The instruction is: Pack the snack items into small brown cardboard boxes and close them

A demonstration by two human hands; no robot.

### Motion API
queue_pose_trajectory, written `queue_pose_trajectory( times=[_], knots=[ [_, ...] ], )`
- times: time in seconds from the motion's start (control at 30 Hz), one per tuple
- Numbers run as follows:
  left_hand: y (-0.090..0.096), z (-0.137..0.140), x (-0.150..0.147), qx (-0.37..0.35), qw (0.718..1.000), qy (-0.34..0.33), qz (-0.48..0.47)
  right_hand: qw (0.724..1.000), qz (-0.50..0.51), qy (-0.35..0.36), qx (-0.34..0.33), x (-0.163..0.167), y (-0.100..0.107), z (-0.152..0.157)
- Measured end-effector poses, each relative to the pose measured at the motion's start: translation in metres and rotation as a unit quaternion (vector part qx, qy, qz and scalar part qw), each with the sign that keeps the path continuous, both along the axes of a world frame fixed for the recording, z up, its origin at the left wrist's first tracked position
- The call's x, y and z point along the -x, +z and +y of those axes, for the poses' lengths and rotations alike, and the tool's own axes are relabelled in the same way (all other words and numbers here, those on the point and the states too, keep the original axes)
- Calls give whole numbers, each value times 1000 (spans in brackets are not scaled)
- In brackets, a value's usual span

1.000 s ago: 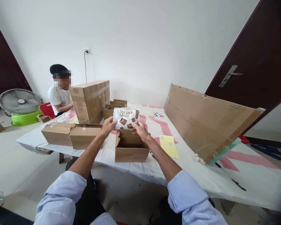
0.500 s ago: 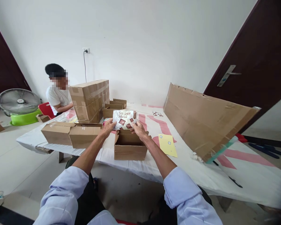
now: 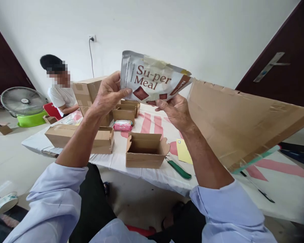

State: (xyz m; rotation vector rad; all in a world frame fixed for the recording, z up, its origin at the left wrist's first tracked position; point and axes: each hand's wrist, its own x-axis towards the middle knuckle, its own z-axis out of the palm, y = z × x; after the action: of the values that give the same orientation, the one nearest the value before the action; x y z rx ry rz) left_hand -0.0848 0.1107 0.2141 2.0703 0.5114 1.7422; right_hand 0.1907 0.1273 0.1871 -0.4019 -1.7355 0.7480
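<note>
Raised above the table is a silver-and-white food pouch (image 3: 152, 81) printed "Su-per Meal", tilted down to the right. My left hand (image 3: 110, 92) is closed on its left edge, thumb on the front. At its lower right my right hand (image 3: 176, 109) pinches the bottom edge. Below the pouch an open cardboard box (image 3: 144, 158) stands at the table's front edge, its right side flap sticking out. A green-handled knife (image 3: 178, 169) lies just right of the box, and a yellow sheet (image 3: 183, 152) is partly hidden by my right forearm.
Cardboard boxes (image 3: 63, 135) line the table's left, with a stack (image 3: 84, 89) behind. A pink packet (image 3: 123, 125) lies near smaller open boxes (image 3: 124, 113). A large cardboard sheet (image 3: 238, 125) leans at right. Another person (image 3: 62, 98) sits at far left near a fan (image 3: 24, 101).
Both hands have lifted the pouch up and closer, away from above the open box, and it has tilted. The green-handled knife and pink packet now show more clearly.
</note>
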Motion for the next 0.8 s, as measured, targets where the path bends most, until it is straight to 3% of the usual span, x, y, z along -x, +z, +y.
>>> queue_pose_trajectory(
  times=[0.1,0.23,0.4,0.5,0.6,0.7,0.8],
  knots=[
    [0,-2,2,-9,999,37,39,1000,6,3,-5,1,-13,-2],
    [-12,10,4,-7,989,95,115,999,10,-5,39,2,-49,13],
    [-22,29,-8,33,952,188,239,994,-24,-45,95,6,-89,39],
    [-25,36,-14,63,925,210,310,990,-42,-69,113,5,-105,50],
    [-33,23,-15,45,929,202,306,984,-31,-122,122,-15,-116,57],
    [-65,-18,-28,51,909,127,393,969,9,-195,153,-51,-133,58],
    [-122,-59,-62,39,808,104,578,945,42,-249,206,-82,-158,53]
  ],
)
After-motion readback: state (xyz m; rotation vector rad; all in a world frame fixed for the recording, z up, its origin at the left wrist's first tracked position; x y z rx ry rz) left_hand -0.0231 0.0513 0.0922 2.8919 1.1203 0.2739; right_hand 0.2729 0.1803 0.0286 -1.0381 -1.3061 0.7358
